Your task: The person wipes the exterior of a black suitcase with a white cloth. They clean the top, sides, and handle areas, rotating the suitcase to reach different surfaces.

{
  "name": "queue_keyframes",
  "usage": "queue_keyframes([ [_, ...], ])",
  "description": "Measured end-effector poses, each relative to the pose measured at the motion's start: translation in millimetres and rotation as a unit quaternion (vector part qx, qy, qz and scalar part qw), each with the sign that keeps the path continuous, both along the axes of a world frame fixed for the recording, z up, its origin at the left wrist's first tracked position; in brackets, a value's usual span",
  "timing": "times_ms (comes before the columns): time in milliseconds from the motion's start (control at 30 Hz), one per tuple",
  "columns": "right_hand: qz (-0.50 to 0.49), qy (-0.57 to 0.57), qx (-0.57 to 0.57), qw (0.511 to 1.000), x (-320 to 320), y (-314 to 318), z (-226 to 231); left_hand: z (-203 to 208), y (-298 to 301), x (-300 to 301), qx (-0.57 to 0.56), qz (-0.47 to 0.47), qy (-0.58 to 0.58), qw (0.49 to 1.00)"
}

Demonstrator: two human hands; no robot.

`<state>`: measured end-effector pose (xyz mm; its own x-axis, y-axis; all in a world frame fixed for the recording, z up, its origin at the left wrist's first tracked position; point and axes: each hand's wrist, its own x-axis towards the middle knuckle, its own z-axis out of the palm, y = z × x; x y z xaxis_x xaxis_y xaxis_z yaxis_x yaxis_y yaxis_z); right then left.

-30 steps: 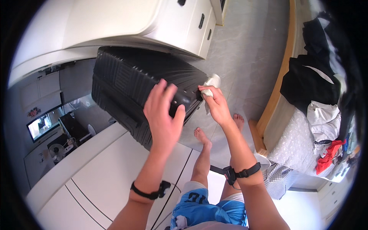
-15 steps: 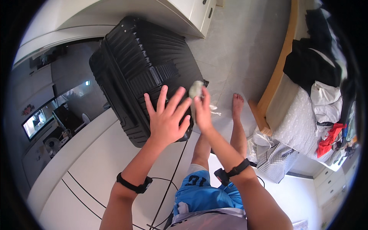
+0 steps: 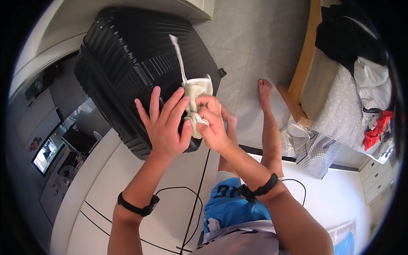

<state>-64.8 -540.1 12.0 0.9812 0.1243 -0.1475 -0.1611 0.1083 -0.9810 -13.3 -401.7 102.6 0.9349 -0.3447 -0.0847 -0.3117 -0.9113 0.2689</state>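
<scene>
A large black ribbed suitcase [image 3: 140, 72] lies before me on the left side. My left hand [image 3: 163, 127] rests with spread fingers on its near part, the thumb beside a pale greenish-white cloth [image 3: 195, 90]. My right hand [image 3: 214, 127] is closed on that cloth, its fingers pinching the bunched part against the suitcase's near right edge. A thin white strap stretches from the cloth across the suitcase's top. Part of the cloth is hidden by the right fingers.
At the right, a bed with a wooden frame [image 3: 297, 106] bears heaped clothes, among them a red garment [image 3: 376, 129]. A checked cloth [image 3: 318, 155] hangs beside it. Black cables [image 3: 187, 191] run over the white surface below. A white cabinet [image 3: 202, 7] stands at the top.
The cloth has moved left and down onto the suitcase's near edge, its strap now flung across the top. My right hand has come closer to the left. The suitcase sits further left in view.
</scene>
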Motion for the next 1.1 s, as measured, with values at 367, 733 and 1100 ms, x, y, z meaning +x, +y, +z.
queue_keyframes([
  [367, 0.06, -0.037, 0.084, 0.994, -13, 16, -40, -1, 12, -6, 0.062, -0.048, 0.026, 0.997],
  [733, 0.04, 0.054, 0.082, 0.994, -20, 30, -118, -3, 22, -12, 0.011, -0.07, 0.035, 0.997],
  [1100, -0.049, 0.316, 0.097, 0.943, -22, 54, -298, 2, 36, -18, -0.023, -0.096, 0.055, 0.994],
])
